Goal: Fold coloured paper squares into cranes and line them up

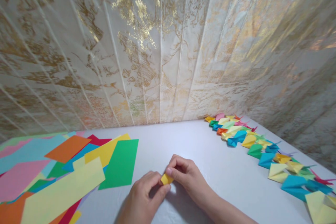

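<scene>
A small folded piece of yellow paper (167,179) is pinched between my two hands, a little above the white table. My left hand (147,193) grips its left edge, with the thumb and forefinger closed on it. From the right, my right hand (187,175) holds its upper right corner between thumb and forefinger. My fingers cover part of the paper, so its full folded shape does not show.
Loose coloured paper sheets overlap on the left, with a green sheet (122,163) and a pale yellow sheet (65,190) on top. Several folded paper cranes (267,160) stand in rows along the right edge of the white table (168,140). A gold-patterned curtain (157,49) hangs behind.
</scene>
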Demonstrator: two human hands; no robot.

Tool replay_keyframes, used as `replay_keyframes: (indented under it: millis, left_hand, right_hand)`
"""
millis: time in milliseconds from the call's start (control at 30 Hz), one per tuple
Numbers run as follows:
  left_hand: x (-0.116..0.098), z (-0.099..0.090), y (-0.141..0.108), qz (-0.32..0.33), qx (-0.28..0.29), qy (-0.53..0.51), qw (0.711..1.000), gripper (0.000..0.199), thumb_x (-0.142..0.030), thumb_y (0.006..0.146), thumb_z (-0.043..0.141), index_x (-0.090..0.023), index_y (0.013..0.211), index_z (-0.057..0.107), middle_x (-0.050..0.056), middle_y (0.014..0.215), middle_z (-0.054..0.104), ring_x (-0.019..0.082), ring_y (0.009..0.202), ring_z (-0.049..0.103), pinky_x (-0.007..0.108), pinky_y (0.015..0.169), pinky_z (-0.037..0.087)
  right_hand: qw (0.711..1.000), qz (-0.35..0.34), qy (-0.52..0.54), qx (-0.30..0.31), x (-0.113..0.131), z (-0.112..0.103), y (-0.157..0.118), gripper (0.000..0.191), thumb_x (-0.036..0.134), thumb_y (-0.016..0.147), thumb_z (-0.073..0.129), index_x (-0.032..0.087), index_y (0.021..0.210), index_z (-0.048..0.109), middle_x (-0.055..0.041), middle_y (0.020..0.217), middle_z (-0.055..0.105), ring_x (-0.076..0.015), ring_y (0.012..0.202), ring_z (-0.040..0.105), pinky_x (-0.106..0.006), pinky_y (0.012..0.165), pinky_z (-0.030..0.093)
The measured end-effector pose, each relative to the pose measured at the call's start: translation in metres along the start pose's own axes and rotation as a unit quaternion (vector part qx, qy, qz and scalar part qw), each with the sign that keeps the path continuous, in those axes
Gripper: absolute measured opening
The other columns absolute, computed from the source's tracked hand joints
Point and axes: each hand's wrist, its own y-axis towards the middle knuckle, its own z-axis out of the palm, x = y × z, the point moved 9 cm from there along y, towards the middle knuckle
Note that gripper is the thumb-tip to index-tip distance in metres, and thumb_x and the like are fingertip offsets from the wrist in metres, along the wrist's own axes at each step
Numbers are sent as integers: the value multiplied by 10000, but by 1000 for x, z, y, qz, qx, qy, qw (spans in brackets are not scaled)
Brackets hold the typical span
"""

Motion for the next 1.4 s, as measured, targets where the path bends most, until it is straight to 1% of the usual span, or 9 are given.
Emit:
replay_keyframes:
  millis: [33,133,267,400,567,733,1000,1167,1400]
  left_hand:
    - [-1,-4,0,16,-18,9,1000,23,-237,854,623,-234,832,623,4,851,654,203,817,628,282,739,508]
    - [-12,-15,-2,88,-61,56,993,330,-121,796,638,-269,1090,611,49,1161,635,254,1076,580,374,884,513]
    - [-25,-6,-1,159,2,151,976,218,-81,852,638,-281,940,650,2,1052,675,241,1022,576,371,857,463]
    - [-31,1,2,182,41,178,966,163,-113,879,682,-265,926,653,-27,985,704,234,1008,558,366,863,411]
    - [-33,3,2,185,33,178,966,150,-126,851,739,-239,877,644,-33,938,710,224,951,559,354,824,392]
    - [-35,2,1,198,10,174,965,134,-148,855,742,-233,830,641,-29,884,704,212,901,565,339,781,392]
    - [-22,-1,8,121,-19,162,979,132,-164,876,691,-230,777,634,2,889,631,226,892,544,350,772,404]
    - [-16,1,11,75,-25,168,983,155,-170,876,659,-213,741,596,19,928,607,246,935,527,375,799,409]
    - [-10,1,12,34,-34,183,982,124,-164,867,633,-220,782,561,11,950,583,247,943,525,398,824,403]
  right_hand:
    - [998,-8,-64,-1,3,-3,1,355,485,821,737,188,648,650,-3,685,568,-189,774,495,-325,758,386]
    - [973,-8,-232,6,7,-7,1,209,260,849,722,195,653,685,-18,754,605,-225,899,490,-381,884,354]
    - [935,-2,-356,3,9,-5,-1,115,114,818,715,201,743,714,-27,862,603,-237,946,482,-397,894,350]
    - [933,-26,-358,3,16,-9,-5,266,-5,765,657,197,938,675,-19,907,613,-210,917,516,-340,842,402]
    - [919,-80,-361,134,21,-1,-19,266,-42,777,617,204,835,702,-13,833,674,-185,835,575,-304,805,423]
    - [905,-131,-396,79,20,-9,-28,122,101,832,686,215,854,722,-30,835,694,-199,788,557,-334,746,406]
    - [937,-38,-347,21,7,-20,-20,150,105,837,703,218,739,713,-10,750,628,-214,840,515,-355,794,390]
    - [928,-2,-371,9,9,-18,-18,136,94,824,722,191,733,698,-16,810,610,-217,893,500,-357,824,376]
    - [909,-18,-416,2,11,-13,-18,126,118,854,710,175,761,647,-29,863,597,-214,898,492,-358,830,370]
